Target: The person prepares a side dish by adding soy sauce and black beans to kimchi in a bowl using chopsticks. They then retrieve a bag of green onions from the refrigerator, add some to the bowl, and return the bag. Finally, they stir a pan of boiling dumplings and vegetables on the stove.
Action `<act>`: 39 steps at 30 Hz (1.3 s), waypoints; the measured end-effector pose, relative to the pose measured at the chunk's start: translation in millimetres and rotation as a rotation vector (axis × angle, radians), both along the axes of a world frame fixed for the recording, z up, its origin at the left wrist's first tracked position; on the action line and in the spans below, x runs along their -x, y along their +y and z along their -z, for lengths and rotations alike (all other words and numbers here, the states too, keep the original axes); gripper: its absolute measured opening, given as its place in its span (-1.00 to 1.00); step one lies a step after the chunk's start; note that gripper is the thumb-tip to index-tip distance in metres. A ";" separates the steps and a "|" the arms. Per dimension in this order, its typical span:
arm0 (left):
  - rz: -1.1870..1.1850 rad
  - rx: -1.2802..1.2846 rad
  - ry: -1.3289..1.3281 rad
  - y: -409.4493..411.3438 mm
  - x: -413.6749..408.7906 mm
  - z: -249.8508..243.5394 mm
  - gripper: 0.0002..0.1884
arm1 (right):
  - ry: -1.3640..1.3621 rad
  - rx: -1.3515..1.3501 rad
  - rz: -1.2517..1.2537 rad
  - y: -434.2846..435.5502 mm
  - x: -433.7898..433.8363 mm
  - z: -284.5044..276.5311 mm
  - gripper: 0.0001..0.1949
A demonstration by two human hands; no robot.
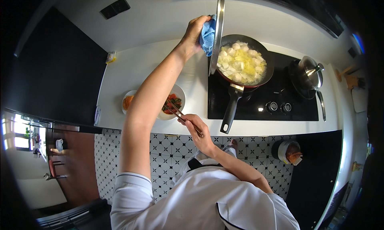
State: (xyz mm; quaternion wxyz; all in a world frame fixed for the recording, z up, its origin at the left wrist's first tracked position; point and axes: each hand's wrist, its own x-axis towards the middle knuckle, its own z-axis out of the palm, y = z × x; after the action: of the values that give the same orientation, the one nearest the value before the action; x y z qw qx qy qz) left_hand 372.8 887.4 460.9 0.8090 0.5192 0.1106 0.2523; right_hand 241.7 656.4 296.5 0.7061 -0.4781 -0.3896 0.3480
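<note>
My left hand [195, 34] grips a folded blue cloth [208, 36] against a pan lid [218, 34], seen edge-on and tilted upright beside the pan's left rim. The frying pan [270, 63] holds pale round balls, white pieces and yellow leafy vegetable in liquid. Its black handle [230, 113] points toward me. My right hand [198, 132] holds a pair of chopsticks [192, 125], their tips over a white bowl [181, 95] of red and green food. Partly behind my left forearm is a smaller white dish [124, 105] with orange food.
The black cooktop [258, 110] has two knobs and bears a steel saucepan [307, 75] at the right. A yellow-and-white packet [111, 57] lies at the counter's far left. On the tiled floor at the right stands a bin [283, 152].
</note>
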 end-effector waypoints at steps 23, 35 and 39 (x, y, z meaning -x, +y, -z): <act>-0.005 0.102 -0.096 -21.1 9.6 36.5 -0.67 | -0.804 0.213 0.596 -97.6 -330.6 -72.5 -0.86; -0.117 0.211 -0.214 -47.1 18.8 40.4 -0.71 | -0.400 0.164 0.322 -65.7 -311.1 -47.9 -0.79; -0.126 0.127 -0.208 -57.5 18.8 38.7 -0.74 | -0.332 0.162 0.402 -75.9 -330.5 -45.4 -0.78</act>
State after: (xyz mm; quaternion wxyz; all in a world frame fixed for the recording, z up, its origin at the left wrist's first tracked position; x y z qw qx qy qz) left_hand 353.9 829.9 422.2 0.8298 0.4302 0.0742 0.3476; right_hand 572.1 580.5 341.9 0.6467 -0.6513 -0.3683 0.1479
